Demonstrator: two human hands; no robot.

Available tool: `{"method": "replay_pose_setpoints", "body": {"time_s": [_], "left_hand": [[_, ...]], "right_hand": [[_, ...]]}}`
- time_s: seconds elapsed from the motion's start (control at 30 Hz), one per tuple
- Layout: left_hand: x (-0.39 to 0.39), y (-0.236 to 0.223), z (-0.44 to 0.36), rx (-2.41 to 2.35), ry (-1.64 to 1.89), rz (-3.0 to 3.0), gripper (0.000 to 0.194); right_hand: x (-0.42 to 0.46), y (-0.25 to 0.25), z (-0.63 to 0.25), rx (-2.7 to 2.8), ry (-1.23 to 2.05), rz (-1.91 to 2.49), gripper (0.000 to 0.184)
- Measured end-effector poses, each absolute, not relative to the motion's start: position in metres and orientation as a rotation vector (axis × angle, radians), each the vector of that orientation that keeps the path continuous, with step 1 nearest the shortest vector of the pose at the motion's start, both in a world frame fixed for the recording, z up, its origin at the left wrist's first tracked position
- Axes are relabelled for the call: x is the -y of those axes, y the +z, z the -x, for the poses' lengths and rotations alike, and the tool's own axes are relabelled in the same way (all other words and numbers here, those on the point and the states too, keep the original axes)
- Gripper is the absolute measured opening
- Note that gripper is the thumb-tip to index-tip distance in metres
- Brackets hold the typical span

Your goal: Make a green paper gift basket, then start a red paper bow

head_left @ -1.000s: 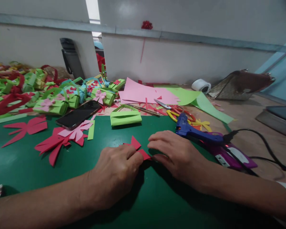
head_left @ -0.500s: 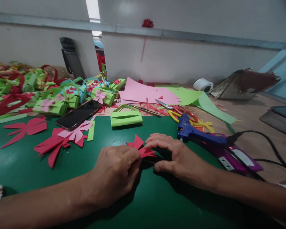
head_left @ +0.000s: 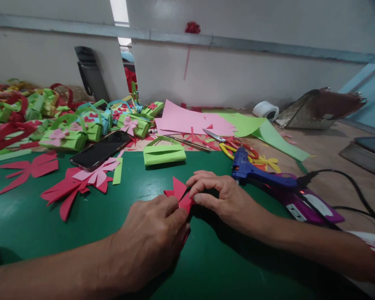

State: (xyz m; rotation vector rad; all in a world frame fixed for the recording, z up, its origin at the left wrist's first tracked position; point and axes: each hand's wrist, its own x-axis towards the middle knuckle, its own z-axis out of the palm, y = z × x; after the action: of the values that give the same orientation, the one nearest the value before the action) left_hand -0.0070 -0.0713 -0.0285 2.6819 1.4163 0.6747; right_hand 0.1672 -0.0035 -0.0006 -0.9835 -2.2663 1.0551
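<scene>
Between my hands is a red paper cutout with pointed, petal-like strips, partly covered by my fingers. My left hand is closed on its near side, the thumb pressed against the fingers. From the right, my right hand pinches one of its strips between thumb and fingertips. Just beyond them a small green paper purse with a handle sits on the green table surface. To the left lie red paper cutouts with a pink paper cutout on top.
A blue glue gun rests on a purple power strip, cords trailing right. Scissors, pink paper and green paper lie behind. A phone and several finished paper purses are at left, near a dark bottle.
My right thumb and fingers have closed onto a strip of the red cutout, where they were spread apart before. The cutout has turned and tilted up in my left hand.
</scene>
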Motion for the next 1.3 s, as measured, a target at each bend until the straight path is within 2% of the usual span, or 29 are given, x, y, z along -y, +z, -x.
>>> {"method": "replay_pose_setpoints", "body": {"time_s": [0.13,0.37,0.77,1.03,1.3], "left_hand": [[0.082,-0.023,0.008,-1.434,0.434,-2.680,0.021],[0.089,-0.018,0.012,-1.392,0.289,-2.654,0.037],[0.091,-0.020,0.014,-1.437,0.320,-2.692,0.040],[0.088,-0.023,0.014,-1.400,0.266,-2.630,0.034],[0.089,-0.021,0.015,-1.421,0.320,-2.662,0.039]], "right_hand": [[0.000,-0.003,-0.167,2.392,1.007,0.961,0.015],[-0.002,-0.003,-0.162,2.380,1.051,1.060,0.014],[0.006,-0.004,-0.157,2.460,0.921,1.148,0.013],[0.009,-0.001,-0.154,2.469,0.934,1.140,0.014],[0.006,-0.001,-0.152,2.469,1.014,1.103,0.011]]}}
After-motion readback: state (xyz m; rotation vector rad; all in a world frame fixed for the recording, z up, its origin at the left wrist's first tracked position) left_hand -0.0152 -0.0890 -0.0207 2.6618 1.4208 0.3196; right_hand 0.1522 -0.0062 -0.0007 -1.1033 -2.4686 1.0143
